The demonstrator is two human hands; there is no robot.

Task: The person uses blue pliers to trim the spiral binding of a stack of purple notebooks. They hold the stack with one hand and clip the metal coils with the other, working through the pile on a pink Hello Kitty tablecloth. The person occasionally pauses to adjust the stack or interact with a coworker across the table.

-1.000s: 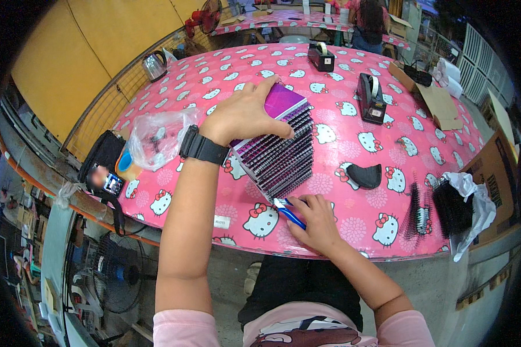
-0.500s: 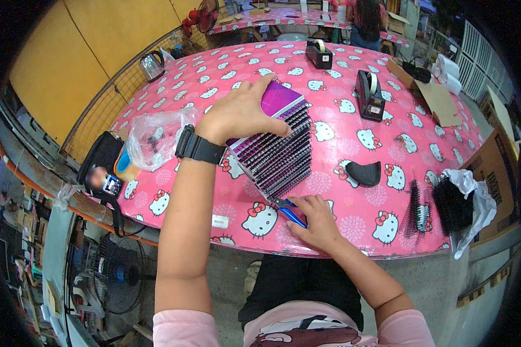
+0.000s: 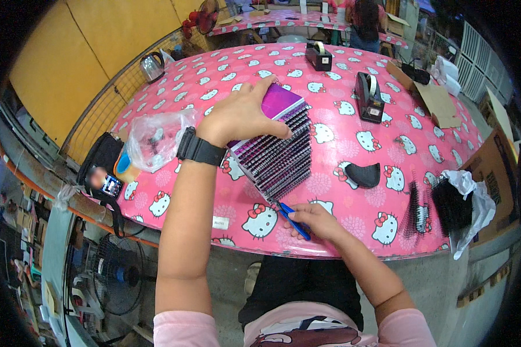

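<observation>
A fanned stack of purple-covered spiral notebooks (image 3: pixel 286 153) lies on the table, black coil bindings facing up and toward the right. My left hand (image 3: pixel 240 115), with a black watch strap on its wrist, clasps the stack's far part, thumb across the coils and fingers over the purple cover. In my right hand (image 3: pixel 318 222) is a pair of blue-handled pliers (image 3: pixel 294 221), its handles squeezed together. The jaws touch or nearly touch the coil end at the stack's near corner; the exact contact is too small to tell.
Right of the stack lies a black curved pad (image 3: pixel 362 174). Loose black coils (image 3: pixel 452 203) sit by white plastic at the right edge. Two tape dispensers (image 3: pixel 369 98) stand farther back. A clear plastic bag (image 3: pixel 159 139) and black pouch (image 3: pixel 101 159) lie left.
The plier handles, spread half a second ago, are now pressed together, and my right hand has turned and shifted slightly nearer to me. My left hand and the notebooks have barely moved.
</observation>
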